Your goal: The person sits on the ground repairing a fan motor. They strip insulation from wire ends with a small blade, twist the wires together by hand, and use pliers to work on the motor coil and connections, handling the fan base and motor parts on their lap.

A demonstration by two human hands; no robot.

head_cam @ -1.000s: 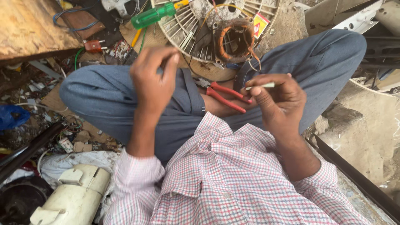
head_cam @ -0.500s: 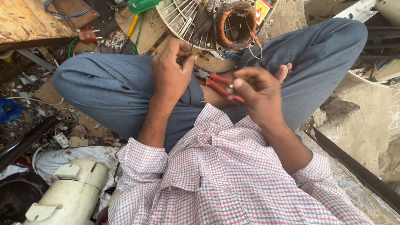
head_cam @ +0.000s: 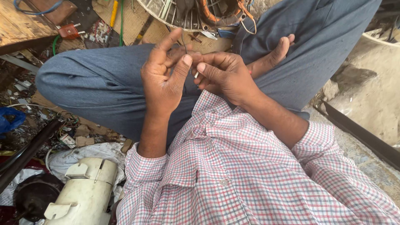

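Hands meet over lap: left hand (head_cam: 164,81) and right hand (head_cam: 227,77) both pinch thin dark wire (head_cam: 184,45) between fingertips, above blue-trousered knee (head_cam: 96,79). Round white fan-motor housing with copper winding (head_cam: 183,14) just beyond. Judgement: keep pinch tight, wire taut, grip near end.

1. The left hand (head_cam: 163,79) and the right hand (head_cam: 227,75) have closed in on each other above the lap; their fingertips now nearly touch, where a second ago they were apart.
2. Both now pinch a thin dark wire (head_cam: 183,43), not seen between them before.
3. The red-handled pliers, held by the right hand earlier, are out of sight.
4. The view has shifted downward, so the fan motor (head_cam: 196,14) sits cut off at the top edge.
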